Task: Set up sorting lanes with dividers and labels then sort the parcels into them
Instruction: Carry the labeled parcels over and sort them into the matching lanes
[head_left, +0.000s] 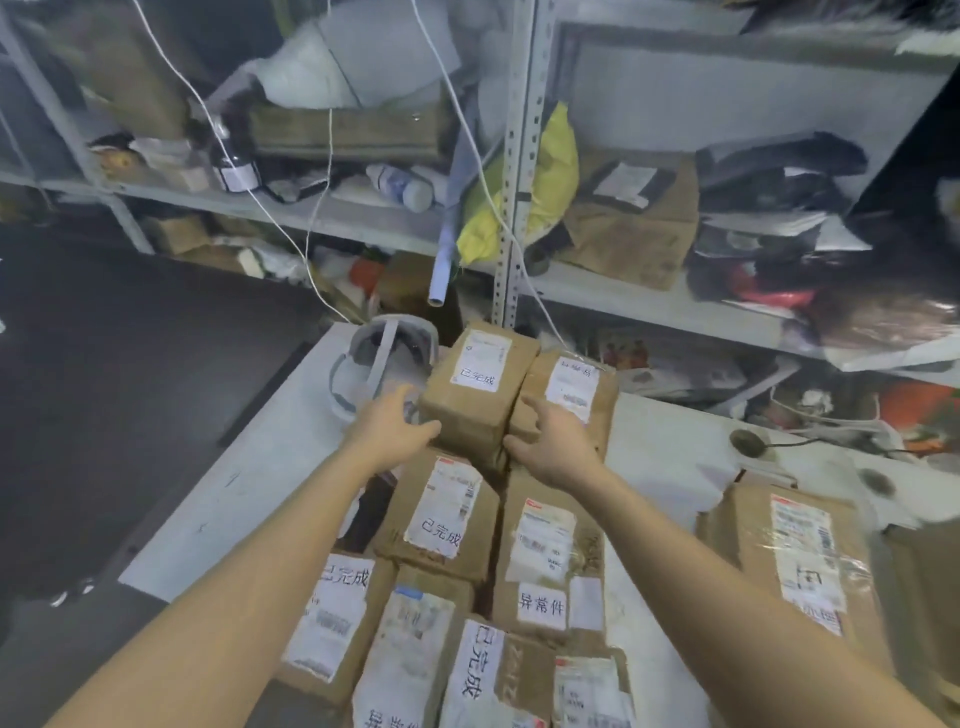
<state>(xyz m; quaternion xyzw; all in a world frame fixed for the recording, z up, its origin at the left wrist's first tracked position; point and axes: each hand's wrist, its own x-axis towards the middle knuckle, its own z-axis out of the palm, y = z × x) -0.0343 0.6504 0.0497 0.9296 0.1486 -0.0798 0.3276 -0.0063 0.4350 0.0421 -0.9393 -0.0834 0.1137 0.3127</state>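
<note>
Several brown cardboard parcels with white labels lie in rows on a white table (249, 483). At the far end a labelled parcel (475, 387) sits raised between my hands. My left hand (397, 423) presses its left side, thumb on the front face. My right hand (553, 441) holds its right side, fingers reaching into the gap beside the neighbouring parcel (571, 395). Nearer to me lie more parcels: one under my left wrist (441, 512), one with a handwritten label (545, 561), and a separate tape-wrapped parcel (795, 561) at the right.
A white headset (376, 358) lies on the table's far left corner, just beyond my left hand. Grey metal shelving (514, 171) packed with bags, boxes and bottles stands behind the table. White cables hang down in front of it. Dark floor lies to the left.
</note>
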